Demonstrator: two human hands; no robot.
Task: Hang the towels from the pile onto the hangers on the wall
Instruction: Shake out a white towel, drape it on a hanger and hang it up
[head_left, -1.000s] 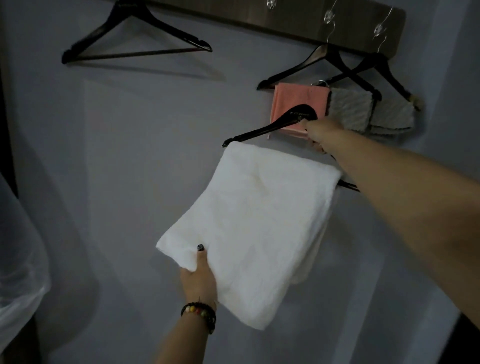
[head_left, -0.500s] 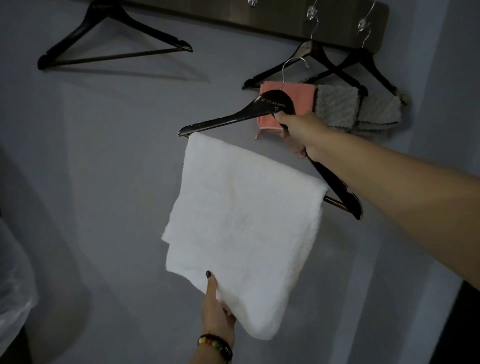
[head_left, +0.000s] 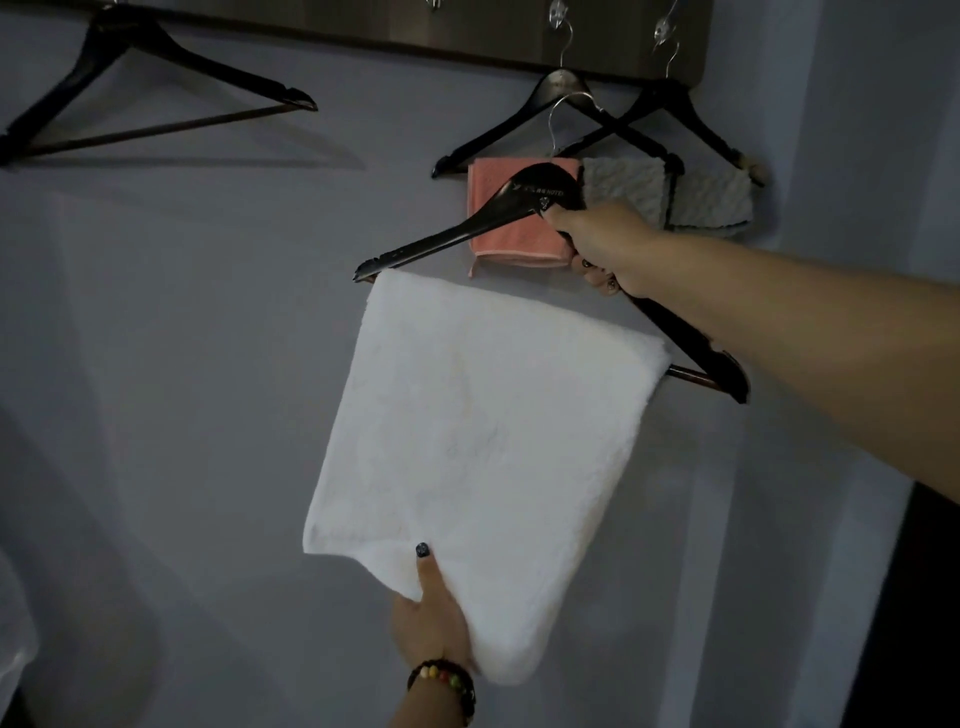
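Right hand (head_left: 605, 244): its grip is closed around the neck of a black hanger (head_left: 467, 234), held out in front of the wall (head_left: 182, 364), tilted with its left end higher.
Left hand (head_left: 431, 618): grip pinched on the lower edge of the white towel (head_left: 478, 441), thumb on the front face; a beaded bracelet (head_left: 444, 686) circles the wrist.
White towel: folded, draped over the held hanger's bottom bar, hanging down from it.
Held hanger's hook (head_left: 563, 111): metal, free, not on any wall hook.
Wall rail (head_left: 467, 26): dark wooden strip along the top, with clear hooks.
Hung hangers: 2 on the right, overlapping, carrying a pink towel (head_left: 498, 228) and a grey towel (head_left: 691, 197).
Empty hanger (head_left: 156, 67): at upper left, bare.
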